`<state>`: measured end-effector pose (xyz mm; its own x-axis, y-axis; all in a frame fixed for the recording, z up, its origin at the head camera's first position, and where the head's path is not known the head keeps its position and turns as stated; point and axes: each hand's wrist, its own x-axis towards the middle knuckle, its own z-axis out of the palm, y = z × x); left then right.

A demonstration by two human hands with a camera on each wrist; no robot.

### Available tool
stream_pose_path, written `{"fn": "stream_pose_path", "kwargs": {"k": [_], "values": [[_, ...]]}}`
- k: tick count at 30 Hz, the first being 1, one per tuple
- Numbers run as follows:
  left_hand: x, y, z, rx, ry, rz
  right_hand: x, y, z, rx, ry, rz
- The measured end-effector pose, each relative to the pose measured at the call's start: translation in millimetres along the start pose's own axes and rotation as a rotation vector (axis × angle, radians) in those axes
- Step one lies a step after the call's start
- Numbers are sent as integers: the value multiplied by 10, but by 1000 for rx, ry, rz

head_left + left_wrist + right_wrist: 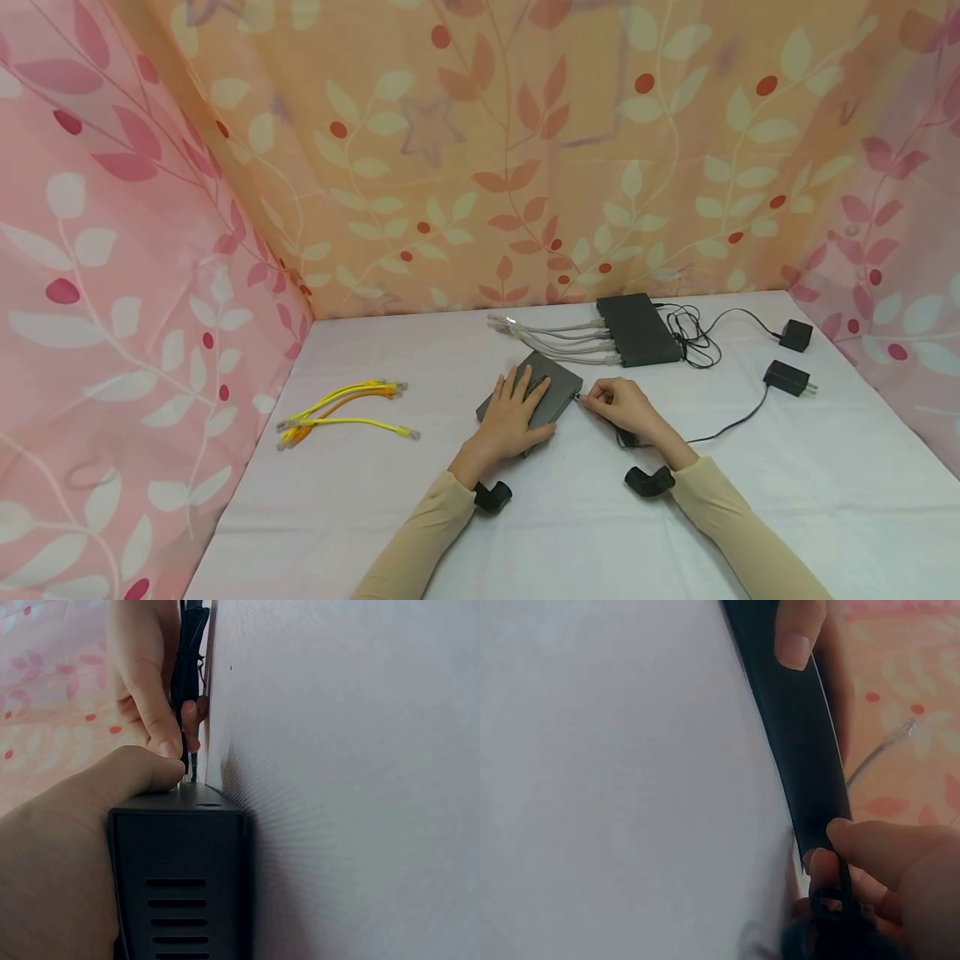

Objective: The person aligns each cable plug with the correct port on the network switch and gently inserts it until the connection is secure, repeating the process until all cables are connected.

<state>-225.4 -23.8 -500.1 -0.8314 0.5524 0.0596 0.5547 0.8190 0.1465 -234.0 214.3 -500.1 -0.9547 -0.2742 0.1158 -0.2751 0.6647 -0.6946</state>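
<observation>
Spread fingers of the left hand (512,419) rest on top of a dark grey network switch (564,382), which lies at an angle on the table. In the left wrist view, the left thumb lies along the edge of the switch (180,851), above its slotted side. The right hand (624,407) pinches a power cable's plug end (577,396) between thumb and fingers, at the right corner of the switch. In the right wrist view the cable (845,879) runs back from the fingertips; they hide how far the plug sits in the socket. A bundled loop of cable lies under the right hand.
A second black network switch (637,329) stands behind, with several grey network cables (566,335) in its left side and a coiled power cord (697,337). Two black power adapters (796,335) lie at right. Yellow and orange patch cables (337,408) lie at left.
</observation>
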Motion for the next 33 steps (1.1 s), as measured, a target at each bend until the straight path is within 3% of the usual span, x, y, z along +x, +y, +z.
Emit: {"fn": "stream_pose_path", "kwargs": {"k": [8, 16, 33], "values": [[-8, -8, -18, -21, 3, 12, 0, 15, 43, 5, 56, -28], [-20, -16, -16, -39, 23, 48, -13, 28, 54, 41, 59, -12], [-39, 8, -65, -40, 5, 48, -10, 39, 67, 82, 60, -7]]}}
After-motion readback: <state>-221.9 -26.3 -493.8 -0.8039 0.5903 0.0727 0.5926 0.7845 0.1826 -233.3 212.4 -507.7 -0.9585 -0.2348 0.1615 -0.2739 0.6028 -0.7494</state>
